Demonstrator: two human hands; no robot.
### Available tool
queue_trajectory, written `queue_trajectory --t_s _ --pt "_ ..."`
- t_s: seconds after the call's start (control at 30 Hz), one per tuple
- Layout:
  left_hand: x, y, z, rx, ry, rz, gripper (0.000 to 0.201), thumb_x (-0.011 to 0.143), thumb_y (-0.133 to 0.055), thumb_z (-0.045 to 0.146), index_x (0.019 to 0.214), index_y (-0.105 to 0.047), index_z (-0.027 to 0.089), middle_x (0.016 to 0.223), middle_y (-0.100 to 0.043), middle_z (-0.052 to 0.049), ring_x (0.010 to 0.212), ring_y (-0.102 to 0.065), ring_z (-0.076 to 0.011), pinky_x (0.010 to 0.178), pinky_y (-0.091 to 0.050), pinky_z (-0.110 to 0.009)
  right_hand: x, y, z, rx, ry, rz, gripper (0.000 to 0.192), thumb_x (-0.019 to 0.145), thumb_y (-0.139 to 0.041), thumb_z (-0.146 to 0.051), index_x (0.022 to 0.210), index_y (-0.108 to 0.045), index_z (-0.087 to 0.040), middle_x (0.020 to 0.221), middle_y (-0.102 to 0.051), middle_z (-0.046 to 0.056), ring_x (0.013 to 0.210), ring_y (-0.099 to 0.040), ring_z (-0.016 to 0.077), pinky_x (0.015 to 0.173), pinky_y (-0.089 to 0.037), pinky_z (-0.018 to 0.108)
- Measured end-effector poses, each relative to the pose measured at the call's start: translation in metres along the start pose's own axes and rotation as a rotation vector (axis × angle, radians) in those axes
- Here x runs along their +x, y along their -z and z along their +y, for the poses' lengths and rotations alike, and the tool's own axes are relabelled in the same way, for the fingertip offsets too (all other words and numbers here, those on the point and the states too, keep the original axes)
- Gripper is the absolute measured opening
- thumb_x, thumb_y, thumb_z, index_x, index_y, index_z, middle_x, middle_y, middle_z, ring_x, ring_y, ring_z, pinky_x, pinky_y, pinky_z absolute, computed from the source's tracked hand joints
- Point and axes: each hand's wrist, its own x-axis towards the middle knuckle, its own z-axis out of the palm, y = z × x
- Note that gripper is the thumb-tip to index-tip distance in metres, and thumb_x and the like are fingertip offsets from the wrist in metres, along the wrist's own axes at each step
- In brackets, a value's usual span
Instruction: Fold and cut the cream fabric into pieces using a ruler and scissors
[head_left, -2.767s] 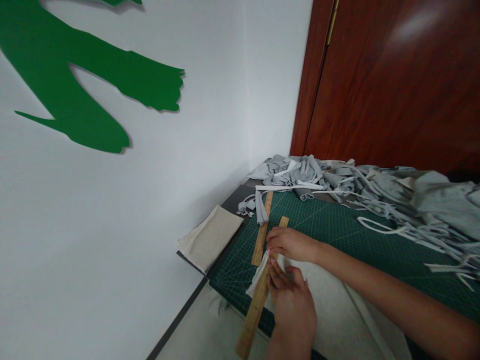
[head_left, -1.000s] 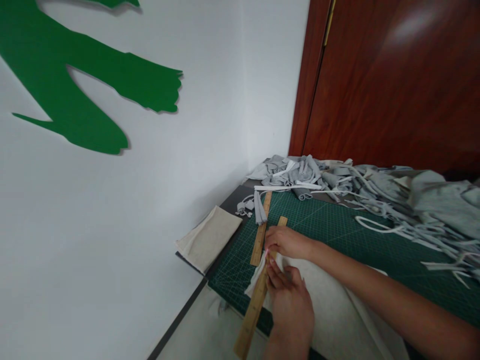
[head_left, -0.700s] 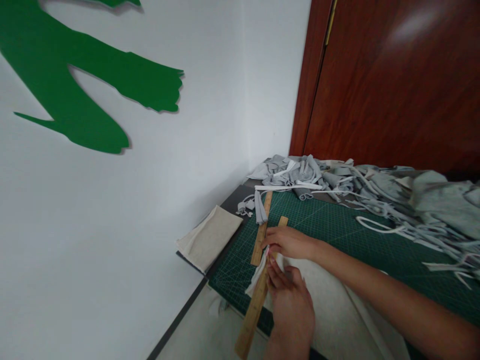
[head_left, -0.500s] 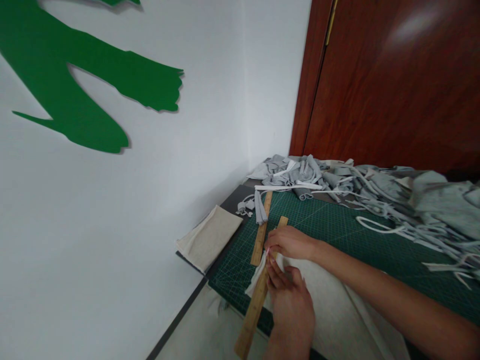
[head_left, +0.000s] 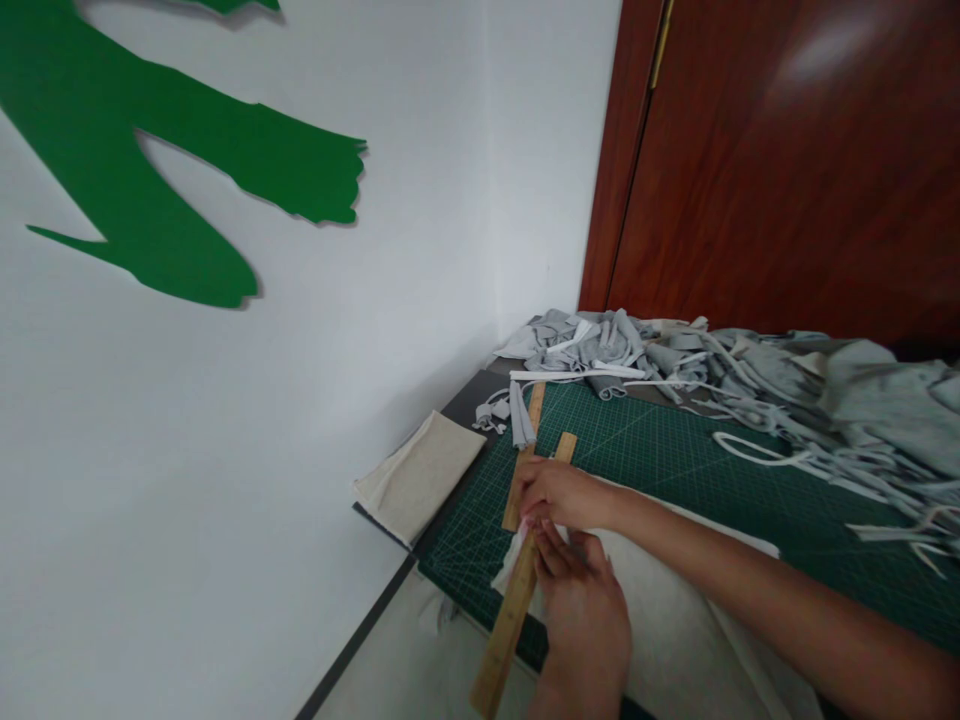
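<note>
On the green cutting mat at the desk's left edge, 2 wooden rulers are seen, w/ the nearer one pressed onto white cloth by left hand & right hand, fingers flat, nothing gripped; no legible writing.

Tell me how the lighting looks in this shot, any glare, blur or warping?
Head view: soft, even light; a pale glare patch on the wooden door. Straight edges bow toward the frame sides, wide-lens warping. The right hand and left hand on the ruler look slightly soft; the grey scraps stay fairly sharp.
</note>
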Motion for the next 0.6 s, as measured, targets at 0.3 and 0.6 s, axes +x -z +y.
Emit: queue_trajectory --t_s 0.3,0.6 --pt "0.002 -0.001 -0.002 -0.002 0.002 -0.025 0.03 0.086 -0.059 0.022 0.112 -0.064 0.008 0.126 -0.054 -0.031 0.119 -0.051 -0.0431 0.089 -0.048 -0.05 -0.015 0.021 0.036 -0.12 -0.065 0.11 0.015 0.082 -0.065 -0.013 0.074 -0.075 -0.021 0.084 -0.059 0.004 0.083 -0.051 0.0163 0.076 -0.037 0.028" --pt "0.002 -0.001 -0.001 -0.007 0.022 -0.027 0.03 0.086 -0.059 0.023 0.112 -0.065 0.008 0.125 -0.054 -0.031 0.118 -0.051 -0.0437 0.089 -0.048 -0.051 -0.019 0.04 0.061 -0.281 -0.105 0.102 0.022 0.084 -0.059 -0.017 0.066 -0.071 -0.018 0.086 -0.058 0.005 0.081 -0.048 0.0179 0.072 -0.035 0.028"
